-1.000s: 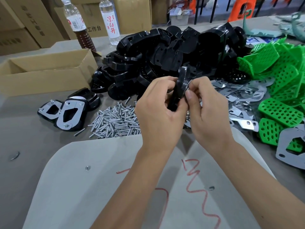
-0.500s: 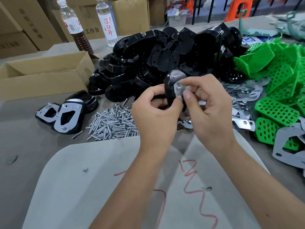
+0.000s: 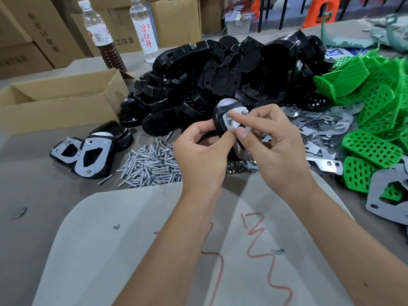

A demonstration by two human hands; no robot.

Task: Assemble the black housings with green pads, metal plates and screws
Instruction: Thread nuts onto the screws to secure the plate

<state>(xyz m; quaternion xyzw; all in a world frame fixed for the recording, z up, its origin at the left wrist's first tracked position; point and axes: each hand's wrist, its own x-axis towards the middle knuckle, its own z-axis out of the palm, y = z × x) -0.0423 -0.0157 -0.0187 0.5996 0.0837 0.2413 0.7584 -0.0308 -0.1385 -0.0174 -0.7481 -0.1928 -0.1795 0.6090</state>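
Here, one black housing (image 3: 220, 117) in both hands' grip — left hand (image 3: 199, 155), right hand (image 3: 273, 142) — two finished assemblies (image 3: 88, 154) aside.

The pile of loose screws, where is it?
In the head view the screw pile lies on the table left of the left hand, between two finished housings and that hand.

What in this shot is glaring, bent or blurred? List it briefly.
Head view: even, soft light; glare on the metal plate of the housing held by left hand and right hand, and on the finished assemblies; wide-angle bending tilts the bottles; far background soft.
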